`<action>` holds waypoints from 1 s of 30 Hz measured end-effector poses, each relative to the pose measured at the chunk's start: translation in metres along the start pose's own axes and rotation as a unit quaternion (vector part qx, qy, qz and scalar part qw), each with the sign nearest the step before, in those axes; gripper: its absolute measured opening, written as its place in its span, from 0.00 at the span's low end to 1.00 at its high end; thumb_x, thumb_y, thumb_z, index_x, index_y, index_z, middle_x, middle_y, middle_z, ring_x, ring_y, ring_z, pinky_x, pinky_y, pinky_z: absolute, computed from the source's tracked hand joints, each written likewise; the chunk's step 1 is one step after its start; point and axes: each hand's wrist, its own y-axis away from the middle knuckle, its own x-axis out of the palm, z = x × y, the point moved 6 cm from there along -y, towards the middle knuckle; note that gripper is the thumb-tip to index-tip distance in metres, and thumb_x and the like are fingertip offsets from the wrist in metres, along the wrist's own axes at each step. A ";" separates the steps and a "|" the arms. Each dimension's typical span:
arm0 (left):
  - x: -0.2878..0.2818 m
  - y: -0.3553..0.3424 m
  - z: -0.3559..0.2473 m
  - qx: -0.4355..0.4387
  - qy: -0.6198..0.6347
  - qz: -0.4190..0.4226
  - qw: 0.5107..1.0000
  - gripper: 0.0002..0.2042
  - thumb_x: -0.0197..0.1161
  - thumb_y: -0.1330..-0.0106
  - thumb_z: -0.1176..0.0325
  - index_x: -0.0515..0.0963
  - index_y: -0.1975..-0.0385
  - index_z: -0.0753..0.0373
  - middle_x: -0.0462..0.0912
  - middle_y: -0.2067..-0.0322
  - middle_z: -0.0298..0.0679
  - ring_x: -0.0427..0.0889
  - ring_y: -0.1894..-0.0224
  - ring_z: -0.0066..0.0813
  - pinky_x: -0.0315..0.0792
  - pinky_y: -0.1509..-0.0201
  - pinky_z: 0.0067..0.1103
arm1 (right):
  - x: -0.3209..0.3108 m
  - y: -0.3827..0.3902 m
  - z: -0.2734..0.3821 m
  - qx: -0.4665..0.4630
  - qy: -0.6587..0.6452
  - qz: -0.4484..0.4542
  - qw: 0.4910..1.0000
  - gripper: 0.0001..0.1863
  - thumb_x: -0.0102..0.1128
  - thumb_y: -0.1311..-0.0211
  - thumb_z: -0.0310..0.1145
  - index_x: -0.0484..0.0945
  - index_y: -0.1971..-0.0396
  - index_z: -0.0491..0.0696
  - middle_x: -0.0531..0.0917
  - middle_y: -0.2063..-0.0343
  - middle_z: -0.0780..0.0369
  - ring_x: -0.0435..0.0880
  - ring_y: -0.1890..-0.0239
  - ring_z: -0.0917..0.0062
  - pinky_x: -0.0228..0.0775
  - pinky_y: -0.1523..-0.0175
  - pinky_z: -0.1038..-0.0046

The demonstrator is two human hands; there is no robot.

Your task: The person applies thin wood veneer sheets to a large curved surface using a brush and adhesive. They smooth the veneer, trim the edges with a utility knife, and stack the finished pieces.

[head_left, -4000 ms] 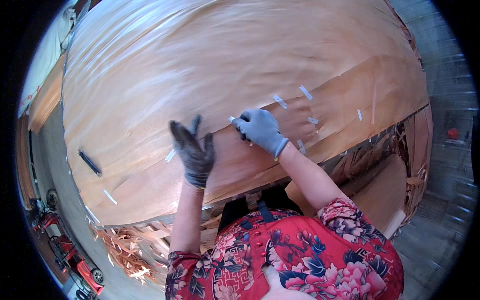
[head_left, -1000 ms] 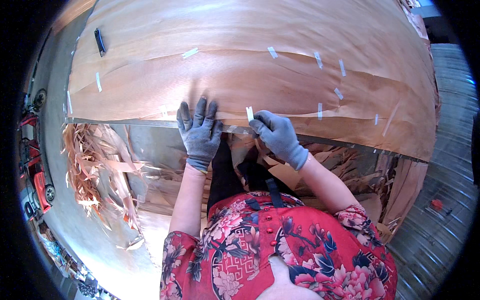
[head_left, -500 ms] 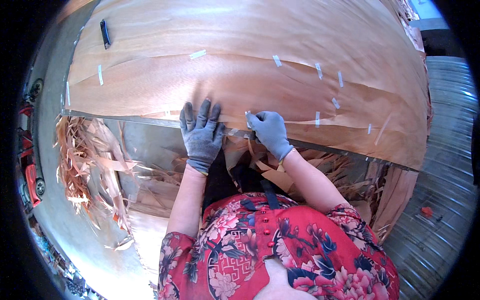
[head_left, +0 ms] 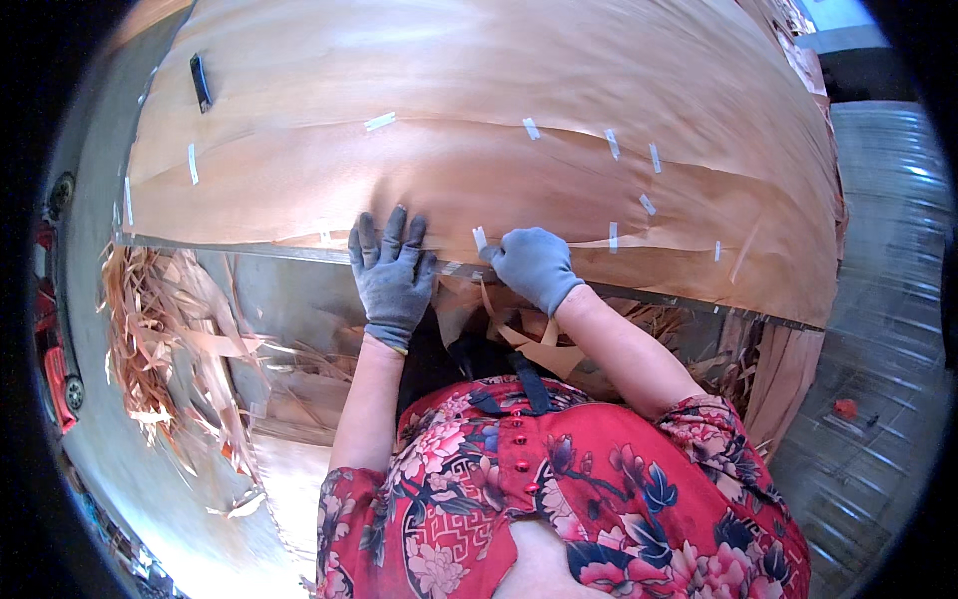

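A broad, thin tan wood veneer sheet (head_left: 479, 85) lies over the table, with several short white tape strips along its seams. My left hand (head_left: 392, 278), in a grey glove, rests flat near the sheet's front edge, fingers spread. To its right, my gloved right hand (head_left: 536, 267) is curled closed, its thumb at the lower end of a small piece of white tape (head_left: 479, 238). The tape's upper part lies against the veneer beside the front seam. My curled fingers hide part of the grip. Another tape strip (head_left: 613, 237) crosses the seam farther right.
A dark, narrow tool (head_left: 202, 83) lies at the sheet's far left. Torn veneer scraps (head_left: 140, 339) hang and pile below the table's front edge (head_left: 299, 253). Translucent corrugated panels (head_left: 883, 260) stand at the right. A red wheeled object (head_left: 58, 379) is at the far left.
My right hand has lowered the tape piece against the veneer, turning so its knuckles face up more. My left hand stays spread flat. The whole view has shifted slightly.
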 end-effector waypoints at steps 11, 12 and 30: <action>0.034 -0.048 -0.039 -0.056 0.063 0.002 0.996 0.53 0.69 0.56 0.49 0.42 0.35 0.66 0.46 0.34 0.45 0.37 0.32 0.50 0.34 0.30 0.36 | 0.018 0.083 -0.082 0.006 -0.177 -0.107 0.978 0.21 0.52 0.44 0.51 0.79 0.82 0.48 0.79 0.80 0.52 0.80 0.73 0.57 0.71 0.67 0.59; 0.037 -0.049 -0.039 -0.046 0.065 0.003 0.997 0.51 0.68 0.54 0.50 0.44 0.35 0.65 0.47 0.34 0.44 0.37 0.32 0.50 0.33 0.30 0.35 | 0.017 0.092 -0.096 0.023 -0.210 -0.140 0.967 0.19 0.53 0.44 0.49 0.78 0.80 0.48 0.79 0.79 0.52 0.79 0.74 0.57 0.70 0.68 0.58; 0.065 -0.109 -0.152 0.156 -0.056 0.010 0.986 0.34 0.49 0.40 0.55 0.49 0.36 0.67 0.50 0.35 0.49 0.49 0.34 0.51 0.43 0.32 0.39 | 0.001 0.165 -0.476 0.453 -0.200 -0.461 0.737 0.17 0.61 0.50 0.42 0.72 0.64 0.47 0.75 0.63 0.51 0.75 0.59 0.57 0.69 0.56 0.60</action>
